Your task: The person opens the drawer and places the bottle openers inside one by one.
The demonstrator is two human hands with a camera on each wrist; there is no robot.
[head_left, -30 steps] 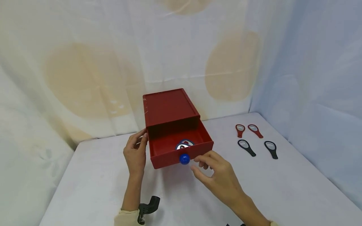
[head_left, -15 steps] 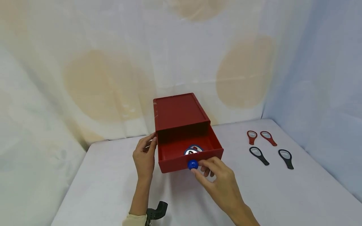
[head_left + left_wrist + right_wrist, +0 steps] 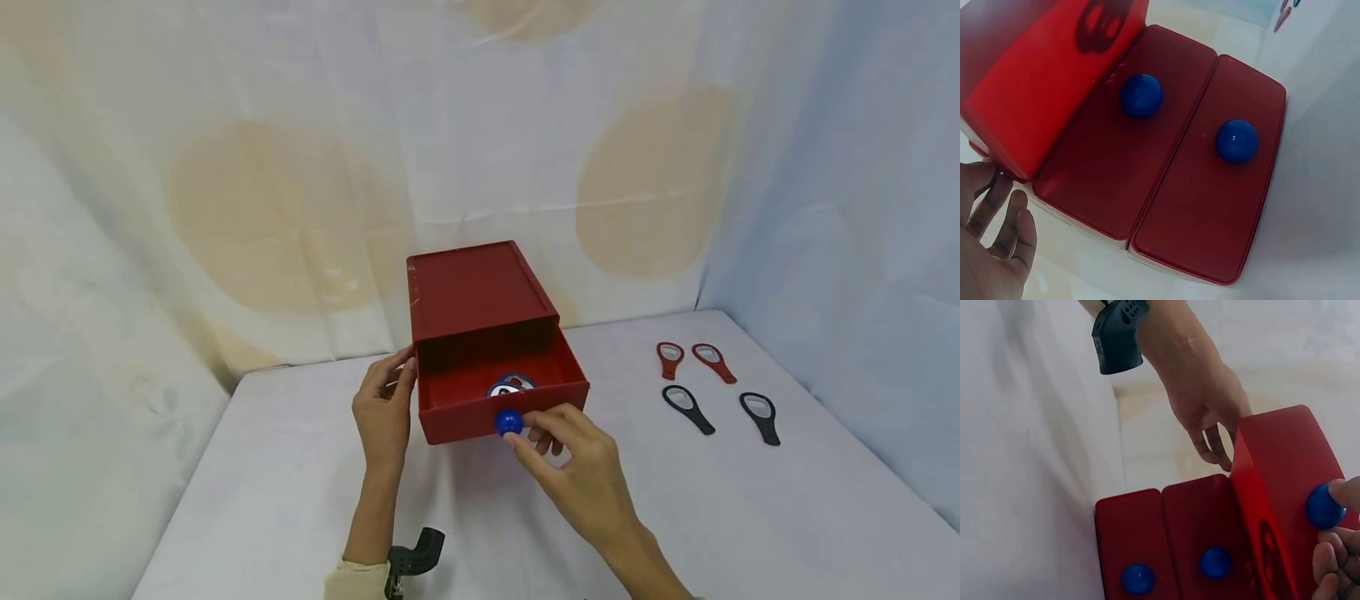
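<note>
Landmark: the red drawer box, standing at the middle rear of the white tabletop.

Left of the box: the left hand is bracing the box's left wall, fingers straight and laid against it, clamped on nothing. A black wrist-camera mount is showing on that forearm, near the front edge of the tabletop.

At the box: the top drawer is standing pulled out toward the person. A round silver and blue disc is lying inside it, just behind the front panel. The wrist views are showing two lower drawers below it, both sitting flush, each with its own blue knob.

Front of the box: the right hand is meeting the drawer's blue knob; the grip is pinching the knob between thumb and fingertip, the other fingers curling beneath.

Judgement: the step in hand appears to be working the top drawer by its knob while the box is being steadied. The next move is calling for a straight pull or push along the drawer's run, with the left hand holding the box from sliding.

Right of the box, well apart: two red bottle openers and two black bottle openers are lying in two rows. Nothing is standing in the drawer's path.
</note>
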